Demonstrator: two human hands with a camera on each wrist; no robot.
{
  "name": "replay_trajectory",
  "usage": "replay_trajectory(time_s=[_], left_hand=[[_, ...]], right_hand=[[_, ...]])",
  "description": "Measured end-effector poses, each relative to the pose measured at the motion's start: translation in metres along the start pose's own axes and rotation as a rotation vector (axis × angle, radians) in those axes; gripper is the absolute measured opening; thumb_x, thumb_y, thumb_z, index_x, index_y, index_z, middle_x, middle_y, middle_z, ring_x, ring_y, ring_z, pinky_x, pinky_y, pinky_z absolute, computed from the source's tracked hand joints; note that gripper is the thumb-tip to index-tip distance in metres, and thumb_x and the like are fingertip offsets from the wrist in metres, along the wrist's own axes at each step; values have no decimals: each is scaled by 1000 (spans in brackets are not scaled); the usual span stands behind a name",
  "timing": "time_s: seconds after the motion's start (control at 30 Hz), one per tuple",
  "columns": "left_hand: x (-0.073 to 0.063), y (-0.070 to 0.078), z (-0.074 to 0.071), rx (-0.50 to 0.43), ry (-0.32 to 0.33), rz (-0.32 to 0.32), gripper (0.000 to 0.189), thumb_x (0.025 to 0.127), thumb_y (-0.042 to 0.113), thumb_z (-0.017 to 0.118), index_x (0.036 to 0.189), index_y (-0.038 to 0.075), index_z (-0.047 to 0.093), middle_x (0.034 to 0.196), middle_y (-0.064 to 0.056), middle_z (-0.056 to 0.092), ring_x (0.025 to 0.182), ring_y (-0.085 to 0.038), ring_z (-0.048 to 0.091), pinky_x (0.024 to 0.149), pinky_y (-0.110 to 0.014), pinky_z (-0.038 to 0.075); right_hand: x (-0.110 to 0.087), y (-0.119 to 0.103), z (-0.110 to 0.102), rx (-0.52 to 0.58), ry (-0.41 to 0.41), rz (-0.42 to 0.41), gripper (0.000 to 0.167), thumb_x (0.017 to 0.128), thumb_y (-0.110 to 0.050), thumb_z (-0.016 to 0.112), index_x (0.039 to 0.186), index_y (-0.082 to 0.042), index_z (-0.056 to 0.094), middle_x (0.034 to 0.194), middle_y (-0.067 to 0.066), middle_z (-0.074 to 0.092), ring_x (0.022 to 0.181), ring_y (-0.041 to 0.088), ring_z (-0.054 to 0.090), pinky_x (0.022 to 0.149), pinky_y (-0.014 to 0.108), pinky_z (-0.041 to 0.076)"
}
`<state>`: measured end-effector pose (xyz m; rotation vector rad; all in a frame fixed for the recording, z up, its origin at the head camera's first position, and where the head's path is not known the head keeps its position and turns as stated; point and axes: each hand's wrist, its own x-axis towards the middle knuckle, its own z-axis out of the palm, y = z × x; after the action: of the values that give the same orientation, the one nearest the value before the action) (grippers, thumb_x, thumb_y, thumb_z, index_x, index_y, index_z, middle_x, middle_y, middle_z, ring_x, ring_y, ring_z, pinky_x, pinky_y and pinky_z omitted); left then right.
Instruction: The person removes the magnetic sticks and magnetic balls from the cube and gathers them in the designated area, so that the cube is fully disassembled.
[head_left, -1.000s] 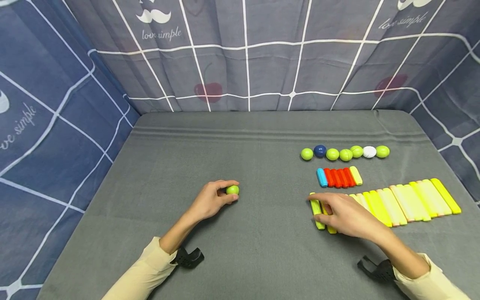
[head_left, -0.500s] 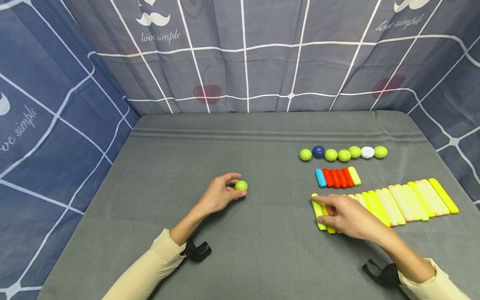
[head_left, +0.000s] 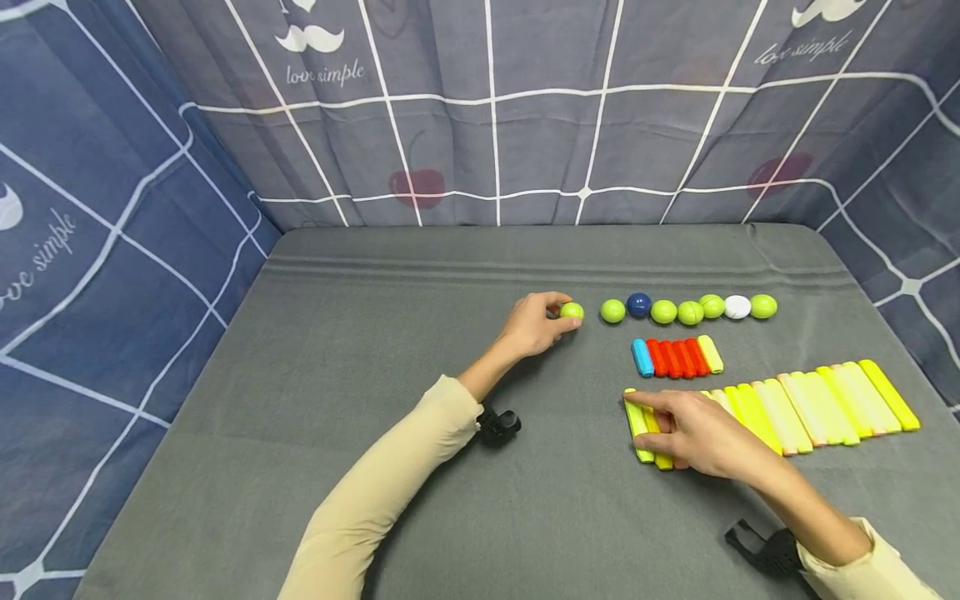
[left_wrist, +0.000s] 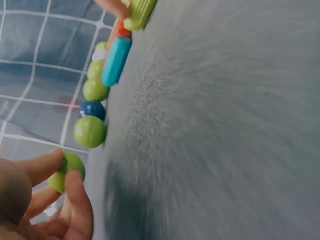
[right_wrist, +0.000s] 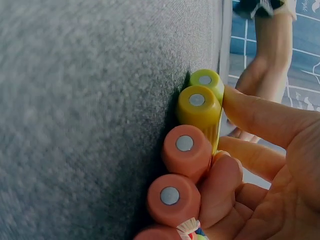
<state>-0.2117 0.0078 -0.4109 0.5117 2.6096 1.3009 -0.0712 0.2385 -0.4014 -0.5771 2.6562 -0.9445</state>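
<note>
My left hand (head_left: pixel 534 325) pinches a lime-green ball (head_left: pixel 572 310) between thumb and fingers. The ball is just left of a ball row, apart from its nearest lime-green ball (head_left: pixel 612 311). In the left wrist view, thumb and fingertips wrap this held ball (left_wrist: pixel 59 179). My right hand (head_left: pixel 701 433) rests over the left end of a long row of sticks, index finger and thumb touching the outermost yellow-green stick (head_left: pixel 637 421). The right wrist view shows round metal discs in the stick ends, with a yellow stick (right_wrist: pixel 192 107) and orange-pink sticks (right_wrist: pixel 185 150) alongside. The palm hides part of the row.
Beyond the right hand lies a short row with a blue stick (head_left: pixel 642 357), several red sticks (head_left: pixel 678 357) and a pale yellow stick (head_left: pixel 710 354). The ball row includes a dark blue ball (head_left: pixel 639 305) and a white ball (head_left: pixel 737 307). A checked curtain (head_left: pixel 450 142) borders the grey tabletop (head_left: pixel 375 333).
My left hand has carried the green ball right and away from me, toward the ball row. The outermost yellow-green stick has closed up against its neighbour under my right hand, which stays nearly still.
</note>
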Motion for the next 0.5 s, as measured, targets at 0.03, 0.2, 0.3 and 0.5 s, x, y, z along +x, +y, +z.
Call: replay_trajectory(time_s=[0.03,0.2,0.3,0.5], left_hand=[[6,2,5,-12,-2,-18,44,94,22,71,133,5,61,108,-9,67,70,-9,64,61,-21,50],[21,4,22,-60,30,-90,46,91,19,73,132,2,59,110,-11,69,65,-8,64,66,-23,52],[23,2,25,-78,53,-89,38,91,17,74,124,1,64,104,-9,70,65,-8,64,64,-21,51],[22,2,25,-93,64,-80,35,91,16,73,122,2,66,107,-10,67,68,-12,64,57,-19,50]], right_hand=[[0,0,1,11,-8,8,57,84,-24,80,132,0,60,59,-7,44,43,6,46,48,25,40],[1,-1,3,33,-17,15,57,85,-24,80,132,0,60,59,-6,43,43,6,46,47,25,41],[2,-3,3,3,1,0,56,84,-23,80,131,0,61,59,-8,43,44,5,44,48,24,39],[1,-4,2,-26,10,-2,56,84,-24,81,131,0,62,58,-8,42,44,5,42,48,23,38]])
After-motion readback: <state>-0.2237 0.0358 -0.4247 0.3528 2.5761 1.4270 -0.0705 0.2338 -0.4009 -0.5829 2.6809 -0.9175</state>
